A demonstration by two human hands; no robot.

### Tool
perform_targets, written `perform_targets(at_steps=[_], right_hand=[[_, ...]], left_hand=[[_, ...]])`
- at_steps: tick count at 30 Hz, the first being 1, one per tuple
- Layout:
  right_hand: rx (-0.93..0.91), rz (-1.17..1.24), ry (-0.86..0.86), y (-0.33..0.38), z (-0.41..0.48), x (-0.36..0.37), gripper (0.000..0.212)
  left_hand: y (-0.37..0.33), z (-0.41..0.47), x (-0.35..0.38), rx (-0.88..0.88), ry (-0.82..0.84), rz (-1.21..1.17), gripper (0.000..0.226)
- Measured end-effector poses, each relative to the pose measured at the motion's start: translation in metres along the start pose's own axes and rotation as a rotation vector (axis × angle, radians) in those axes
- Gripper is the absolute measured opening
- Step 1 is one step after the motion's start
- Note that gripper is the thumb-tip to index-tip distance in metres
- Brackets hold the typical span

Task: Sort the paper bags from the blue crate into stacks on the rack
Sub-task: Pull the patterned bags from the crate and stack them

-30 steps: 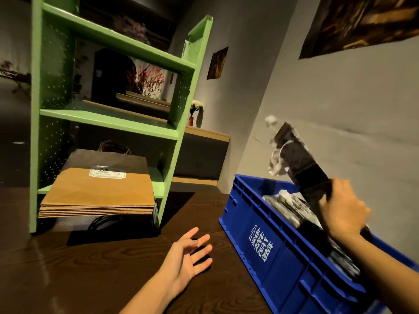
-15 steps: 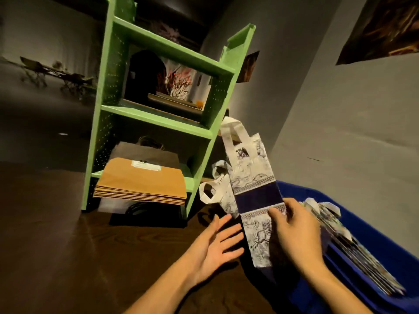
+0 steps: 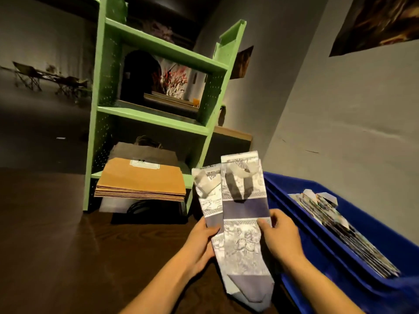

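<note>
Counter (image 3: 56, 234): broad dark wood showing left of the hands. Green rack (image 3: 156, 120): stands at the back, with a brown bag stack (image 3: 142, 182) on the lowest shelf, overhanging its front edge. Blue crate (image 3: 292, 214): at right, with flat bags (image 3: 340, 227) leaning inside. Patterned paper bags (image 3: 243, 236): two, overlapped, held between rack and crate. Left hand (image 3: 201, 239), right hand (image 3: 278, 236): fingers (image 3: 264, 223) pinch the bags' outer edges, one hand on each side.
</note>
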State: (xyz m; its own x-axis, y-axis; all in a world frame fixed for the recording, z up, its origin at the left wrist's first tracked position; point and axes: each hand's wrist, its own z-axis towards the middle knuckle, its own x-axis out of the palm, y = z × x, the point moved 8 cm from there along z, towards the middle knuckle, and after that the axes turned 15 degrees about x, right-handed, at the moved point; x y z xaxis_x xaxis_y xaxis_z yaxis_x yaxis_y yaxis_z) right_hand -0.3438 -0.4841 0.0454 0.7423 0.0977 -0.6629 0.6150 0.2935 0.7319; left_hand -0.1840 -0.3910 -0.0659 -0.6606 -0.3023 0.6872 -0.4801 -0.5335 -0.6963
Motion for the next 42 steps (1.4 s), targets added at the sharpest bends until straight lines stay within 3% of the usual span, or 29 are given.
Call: perform_targets(at_steps=[2,4,7,9,14,17,20,24,26,28,30,32,35,38,42], right_hand=[[-0.001,0.013,-0.031,-0.001,0.007,-0.013,0.012],[-0.04,0.195,-0.03,0.014,0.009,-0.038,0.017],[-0.013,0.512,0.032,0.03,0.008,-0.064,0.027],[0.024,0.557,0.048,0.026,0.005,-0.062,0.033],[0.07,0.219,0.037,-0.024,-0.017,0.002,0.021],[0.15,0.0,0.114,-0.054,-0.028,0.056,0.039],[0.183,0.01,0.162,-0.048,-0.032,0.071,0.049],[-0.248,-0.125,0.006,0.021,-0.019,0.025,0.045],[-0.414,-0.091,-0.166,0.057,-0.006,-0.027,0.027],[-0.387,-0.033,-0.347,0.067,0.025,-0.087,0.018],[-0.288,-0.103,-0.432,0.051,0.06,-0.128,0.019],[-0.184,-0.466,-0.335,0.016,0.095,-0.129,0.016],[0.012,-1.079,-0.032,-0.055,0.125,-0.099,0.019],[0.204,-1.14,0.236,-0.082,0.121,-0.087,0.035],[0.229,-1.218,0.12,-0.079,0.119,-0.102,0.026]], left_hand=[[-0.001,0.004,-0.021,0.022,-0.104,0.181,0.034],[0.0,0.007,-0.035,-0.001,-0.163,0.289,0.029],[0.004,0.006,-0.035,-0.048,-0.168,0.292,0.024],[0.004,0.003,-0.031,-0.056,-0.154,0.248,0.022],[0.015,-0.001,-0.019,-0.13,-0.076,0.04,0.034],[0.017,-0.013,-0.003,-0.234,0.0,-0.015,0.05],[0.018,-0.019,0.003,-0.277,0.046,-0.01,0.05],[0.024,-0.011,0.0,-0.142,0.044,0.122,0.032],[0.026,-0.006,-0.008,-0.138,-0.005,0.161,0.031],[0.034,0.002,-0.027,-0.176,-0.1,0.179,0.035],[0.044,0.009,-0.044,-0.24,-0.181,0.157,0.056],[0.049,0.007,-0.04,-0.291,-0.171,0.103,0.056],[0.044,0.007,-0.023,-0.269,-0.127,0.129,0.034],[0.04,0.01,-0.019,-0.233,-0.08,0.158,0.039],[0.041,0.011,-0.023,-0.194,-0.098,0.177,0.041]])
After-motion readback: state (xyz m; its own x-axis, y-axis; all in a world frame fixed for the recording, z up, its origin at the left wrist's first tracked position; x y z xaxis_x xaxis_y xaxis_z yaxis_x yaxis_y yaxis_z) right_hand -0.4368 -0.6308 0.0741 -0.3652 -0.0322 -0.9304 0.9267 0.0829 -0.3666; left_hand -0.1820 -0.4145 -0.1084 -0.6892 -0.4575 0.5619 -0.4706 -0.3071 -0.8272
